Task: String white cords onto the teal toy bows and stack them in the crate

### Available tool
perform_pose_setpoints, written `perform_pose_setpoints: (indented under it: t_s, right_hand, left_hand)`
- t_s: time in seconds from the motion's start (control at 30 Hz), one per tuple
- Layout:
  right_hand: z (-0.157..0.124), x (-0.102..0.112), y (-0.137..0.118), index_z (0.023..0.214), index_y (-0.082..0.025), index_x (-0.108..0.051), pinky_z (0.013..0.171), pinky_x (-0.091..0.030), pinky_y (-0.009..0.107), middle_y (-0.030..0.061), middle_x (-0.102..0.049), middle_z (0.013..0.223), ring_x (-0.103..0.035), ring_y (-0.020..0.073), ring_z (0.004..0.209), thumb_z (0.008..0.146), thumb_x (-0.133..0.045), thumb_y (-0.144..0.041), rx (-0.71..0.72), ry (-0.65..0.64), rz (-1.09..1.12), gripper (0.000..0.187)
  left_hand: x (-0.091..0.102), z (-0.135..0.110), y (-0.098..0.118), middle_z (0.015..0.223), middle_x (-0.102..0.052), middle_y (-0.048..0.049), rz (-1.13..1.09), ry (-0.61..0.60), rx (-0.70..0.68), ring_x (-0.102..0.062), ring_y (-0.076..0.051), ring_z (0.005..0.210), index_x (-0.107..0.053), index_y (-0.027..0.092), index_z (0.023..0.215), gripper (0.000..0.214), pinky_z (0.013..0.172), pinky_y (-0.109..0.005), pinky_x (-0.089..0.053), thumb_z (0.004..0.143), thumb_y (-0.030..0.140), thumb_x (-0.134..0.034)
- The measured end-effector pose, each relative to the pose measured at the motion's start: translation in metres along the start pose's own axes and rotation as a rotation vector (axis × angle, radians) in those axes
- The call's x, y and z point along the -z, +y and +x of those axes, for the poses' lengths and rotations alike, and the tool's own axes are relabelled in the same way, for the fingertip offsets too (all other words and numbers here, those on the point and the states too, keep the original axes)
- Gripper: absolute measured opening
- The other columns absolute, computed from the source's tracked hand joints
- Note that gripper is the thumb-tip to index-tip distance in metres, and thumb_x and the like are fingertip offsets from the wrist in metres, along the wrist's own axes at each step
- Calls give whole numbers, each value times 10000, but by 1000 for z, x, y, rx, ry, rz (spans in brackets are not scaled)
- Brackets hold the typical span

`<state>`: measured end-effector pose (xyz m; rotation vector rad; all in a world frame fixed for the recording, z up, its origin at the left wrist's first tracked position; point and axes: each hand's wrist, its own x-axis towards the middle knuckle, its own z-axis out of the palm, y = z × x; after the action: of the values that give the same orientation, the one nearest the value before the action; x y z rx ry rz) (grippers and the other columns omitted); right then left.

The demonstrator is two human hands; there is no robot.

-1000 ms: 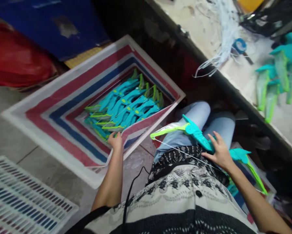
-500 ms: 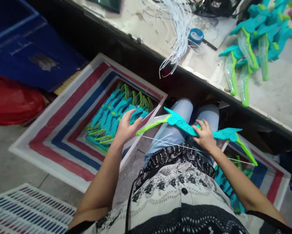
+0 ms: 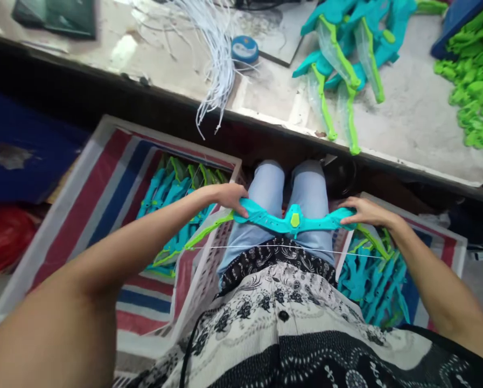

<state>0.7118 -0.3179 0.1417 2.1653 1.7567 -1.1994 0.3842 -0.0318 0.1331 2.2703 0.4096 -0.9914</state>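
A turquoise toy bow (image 3: 265, 220) with lime-green limbs lies level across my lap, gripped at both ends of its turquoise body. My left hand (image 3: 233, 197) is closed around the left end, thumb in front. The right end is pinched in my right hand (image 3: 356, 210). A white bowstring (image 3: 281, 247) runs between the green limb tips on the side nearest my body. In the middle of the bow sits a small green piece (image 3: 294, 219).
Striped lined crates hold more bows, one on the left (image 3: 104, 178) and one on the right (image 3: 455, 253). On the workbench (image 3: 273, 97) lie white cords (image 3: 215, 59), a blue round tape (image 3: 244, 49), a stack of bows (image 3: 358, 48) and a heap of green parts (image 3: 475, 91).
My left hand has moved from beside the bow onto its left end. My right hand has shifted from the middle to the right end. The bow now faces front up; the view has turned right.
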Motion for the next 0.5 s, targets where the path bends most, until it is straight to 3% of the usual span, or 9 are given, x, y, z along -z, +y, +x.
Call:
perform_pose_setpoints:
  t_s: [0.07, 0.13, 0.2, 0.3, 0.43, 0.5]
  right_hand:
    - [-3, 1, -7, 1090, -157, -724, 794, -503, 331, 105, -705, 1030, -665, 265, 926, 692, -701, -567, 33, -101, 32, 573]
    - [-7, -2, -15, 1056, -161, -731, 757, -492, 303, 94, -713, 996, -671, 256, 896, 676, -728, -533, 28, -131, 3, 532]
    - [-13, -8, -21, 1048, -167, -724, 724, -477, 287, 93, -723, 981, -675, 255, 883, 684, -742, -502, 0, -108, -52, 495]
    - [-21, -19, -28, 973, -164, -716, 657, -451, 282, 100, -730, 918, -679, 258, 835, 742, -713, -506, -40, -37, -138, 413]
    - [-29, -29, -33, 843, -186, -699, 637, -456, 290, 92, -721, 854, -671, 241, 794, 847, -571, -596, 64, 94, -162, 430]
    - [-31, -27, -32, 869, -188, -704, 658, -481, 299, 90, -723, 858, -676, 234, 799, 863, -519, -645, 136, 175, -128, 492]
  left_hand:
    - [-6, -10, 9, 811, -705, -77, 56, 46, 22, -638, -250, 759, -696, 188, 821, 345, 658, -282, -409, 649, 482, -751]
    - [-15, -24, 18, 924, -700, -83, 105, 168, 21, -645, -258, 856, -677, 198, 857, 335, 681, -277, -426, 673, 467, -753]
    - [-23, -40, 24, 991, -681, -87, 156, 270, 11, -636, -259, 924, -655, 198, 903, 341, 709, -283, -445, 712, 468, -740]
    - [-27, -58, 28, 953, -667, -83, 201, 321, 7, -624, -251, 915, -635, 189, 904, 314, 727, -299, -465, 759, 453, -722]
    - [-25, -63, 10, 912, -673, -88, 153, 372, -46, -610, -275, 942, -655, 186, 857, 297, 813, -359, -483, 747, 447, -745]
    - [-28, -61, -7, 1029, -676, -114, 19, 526, -85, -580, -320, 1077, -682, 191, 957, 387, 932, -435, -459, 733, 500, -745]
